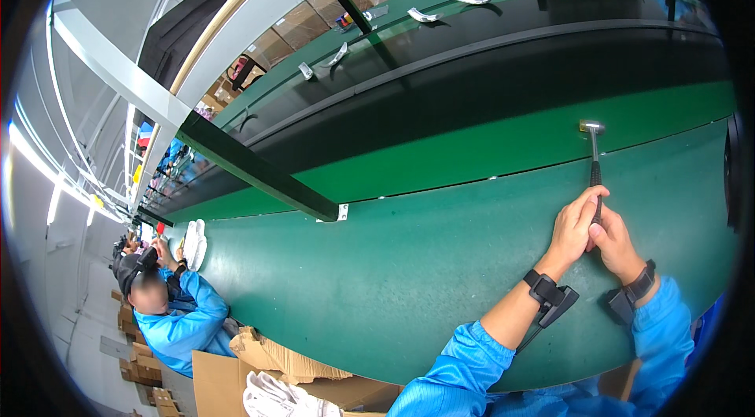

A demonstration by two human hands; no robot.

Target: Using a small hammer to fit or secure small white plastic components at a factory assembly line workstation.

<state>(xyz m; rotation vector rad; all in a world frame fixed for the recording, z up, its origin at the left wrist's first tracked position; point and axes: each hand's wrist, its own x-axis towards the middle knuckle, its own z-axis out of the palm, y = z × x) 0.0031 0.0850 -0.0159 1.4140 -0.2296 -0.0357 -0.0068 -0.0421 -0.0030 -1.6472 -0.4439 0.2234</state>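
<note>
A small hammer (595,173) with a black grip lies in both my hands, at the right part of the green workbench (377,283). Its metal head (591,126) points away from me, above the far green strip, with a yellowish face on its left end. My left hand (576,224) is closed around the grip, thumb and fingers near its middle. Just to the right, my right hand (616,242) closes on the lower end of the same grip, and the two hands touch. Their curled fingers partly hide the handle's end.
Beyond the bench runs a black conveyor belt (472,87); curved white pieces (425,16) lie spaced along its far side. A dark green post (259,169) stands at the left. Below is a cardboard box (216,382) with white shoes (283,397). A co-worker (177,307) in blue works at far left.
</note>
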